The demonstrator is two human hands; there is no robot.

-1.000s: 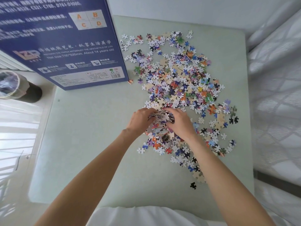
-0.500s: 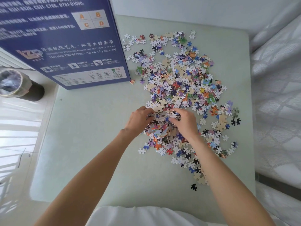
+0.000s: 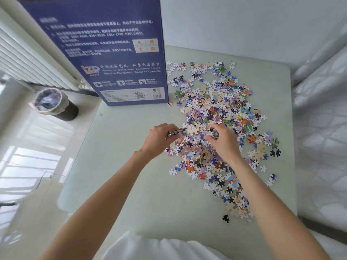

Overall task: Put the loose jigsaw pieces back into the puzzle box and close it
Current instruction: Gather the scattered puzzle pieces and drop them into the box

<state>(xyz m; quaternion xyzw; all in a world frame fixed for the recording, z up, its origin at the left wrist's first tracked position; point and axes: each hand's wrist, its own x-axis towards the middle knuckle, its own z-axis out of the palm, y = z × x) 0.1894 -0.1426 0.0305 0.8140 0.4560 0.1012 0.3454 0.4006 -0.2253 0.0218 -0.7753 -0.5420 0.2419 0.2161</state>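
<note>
A wide heap of loose jigsaw pieces (image 3: pixel 221 109) covers the right half of the pale green table (image 3: pixel 122 166). The blue puzzle box (image 3: pixel 112 59) stands upright at the table's far left, its printed back facing me. My left hand (image 3: pixel 159 139) is curled round a handful of pieces at the heap's left edge. My right hand (image 3: pixel 223 141) grips another bunch over the middle of the heap. The two hands are a little apart, both just above the table.
A bin lined with a plastic bag (image 3: pixel 54 104) stands on the floor left of the table, below a white radiator (image 3: pixel 28 59). A white quilted bed (image 3: pixel 323 128) runs along the table's right side. A lone black piece (image 3: pixel 225 218) lies near the front.
My hands, which were pressed together over the pieces, have drawn apart, each lifting a handful. The view has tilted up, showing more of the box.
</note>
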